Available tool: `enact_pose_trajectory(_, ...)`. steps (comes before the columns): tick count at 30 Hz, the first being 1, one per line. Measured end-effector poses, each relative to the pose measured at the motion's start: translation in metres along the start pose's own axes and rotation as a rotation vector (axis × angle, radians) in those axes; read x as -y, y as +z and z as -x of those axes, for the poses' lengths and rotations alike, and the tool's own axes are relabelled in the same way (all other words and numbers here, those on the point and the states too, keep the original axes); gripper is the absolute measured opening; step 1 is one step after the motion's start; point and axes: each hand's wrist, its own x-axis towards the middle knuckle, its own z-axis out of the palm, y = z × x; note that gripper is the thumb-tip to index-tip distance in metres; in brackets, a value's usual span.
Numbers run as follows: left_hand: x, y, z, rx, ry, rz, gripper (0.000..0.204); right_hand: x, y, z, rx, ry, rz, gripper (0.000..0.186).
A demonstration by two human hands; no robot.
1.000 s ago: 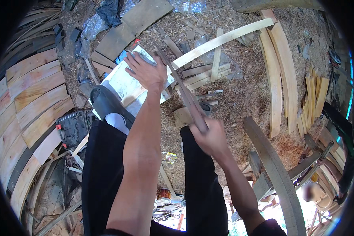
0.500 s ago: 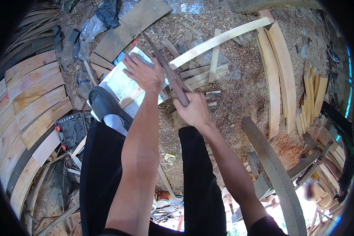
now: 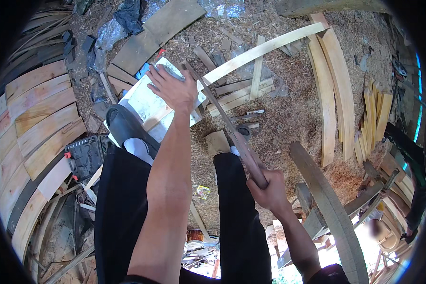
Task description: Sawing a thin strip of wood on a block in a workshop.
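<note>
My left hand [image 3: 175,90] presses down with fingers spread on a white board [image 3: 137,97] and a pale curved wooden strip, which extends toward the upper right. My right hand [image 3: 270,189] is closed on the handle of a long, narrow handsaw [image 3: 225,116], whose blade lies diagonally across the pale strip [image 3: 236,60] just right of my left fingers. My foot in a dark slipper [image 3: 125,128] rests on the white board at its lower left. My left hand covers part of the strip.
Stacked planks [image 3: 42,123] and a black toolcase [image 3: 87,158] lie at left. Curved boards [image 3: 338,94] lie at right, near short pale slats [image 3: 378,113]. A weathered beam [image 3: 326,199] stands lower right. A co-worker [image 3: 414,175] is at the right edge, and wood scraps litter the floor.
My right hand moved forward with the saw, then came back toward me, lower and farther right than in both earlier frames. My left hand has barely moved.
</note>
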Motion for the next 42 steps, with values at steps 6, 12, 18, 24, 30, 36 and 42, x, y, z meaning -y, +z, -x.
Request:
enact_pose_trajectory(6, 0.006, 0.0, -0.003, 0.007, 0.015, -0.018, 0.074, 0.04, 0.038, -0.116, -0.137, -0.149, -0.007, 0.027)
enact_pose_trajectory(12, -0.005, -0.001, -0.005, 0.072, 0.003, 0.013, 0.077, 0.073, 0.041, -0.181, -0.118, -0.14, 0.018, 0.035)
enact_pose_trajectory(18, -0.001, -0.003, -0.002, 0.059, -0.014, -0.001, 0.076, 0.064, 0.029, -0.122, -0.145, -0.124, 0.01, 0.032)
enact_pose_trajectory(24, -0.001, -0.003, -0.001, 0.008, -0.009, -0.019, 0.074, 0.013, 0.002, -0.012, -0.074, -0.08, 0.011, 0.021)
enact_pose_trajectory(30, 0.004, -0.004, -0.003, 0.009, -0.001, -0.027, 0.075, 0.036, 0.019, -0.068, -0.138, -0.118, 0.011, 0.024)
enact_pose_trajectory(36, -0.002, 0.0, -0.005, 0.04, -0.005, -0.003, 0.075, 0.061, 0.042, -0.152, -0.158, -0.14, 0.007, 0.029)
enact_pose_trajectory(42, -0.001, 0.002, -0.003, 0.022, -0.005, -0.007, 0.074, 0.056, 0.034, -0.134, -0.137, -0.153, -0.013, 0.028)
